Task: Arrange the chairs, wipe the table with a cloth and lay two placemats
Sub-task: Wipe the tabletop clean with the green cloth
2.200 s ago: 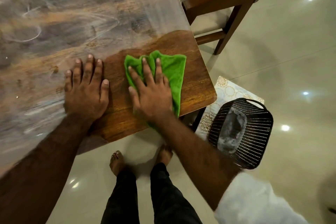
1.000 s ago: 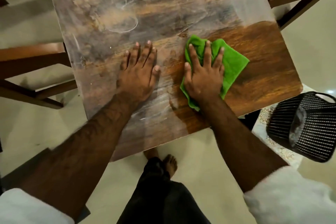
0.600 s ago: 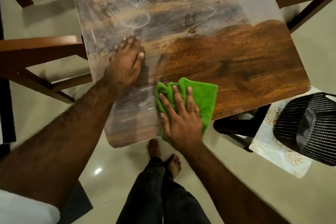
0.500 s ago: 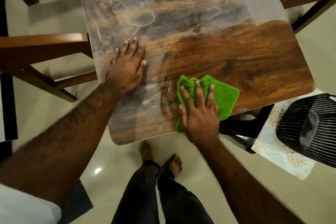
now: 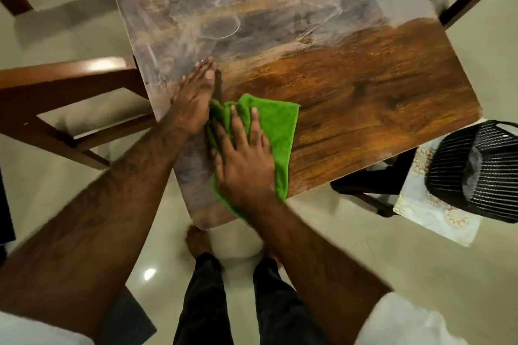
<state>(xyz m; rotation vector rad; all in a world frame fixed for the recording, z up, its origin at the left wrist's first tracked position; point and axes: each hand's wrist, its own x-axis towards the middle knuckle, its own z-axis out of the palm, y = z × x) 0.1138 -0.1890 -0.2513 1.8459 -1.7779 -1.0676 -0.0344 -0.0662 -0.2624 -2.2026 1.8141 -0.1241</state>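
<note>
Head view: cloth (image 5: pixel 280 126) beneath straight fingers (image 5: pixel 237 131) of right hand (image 5: pixel 246 168) (left hand (image 5: pixel 193 101) beside).

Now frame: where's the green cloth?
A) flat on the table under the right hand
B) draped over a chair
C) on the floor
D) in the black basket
A: the right hand lies flat on the green cloth, pressing it onto the table near its front edge, with the left hand resting on the table beside it.
</note>
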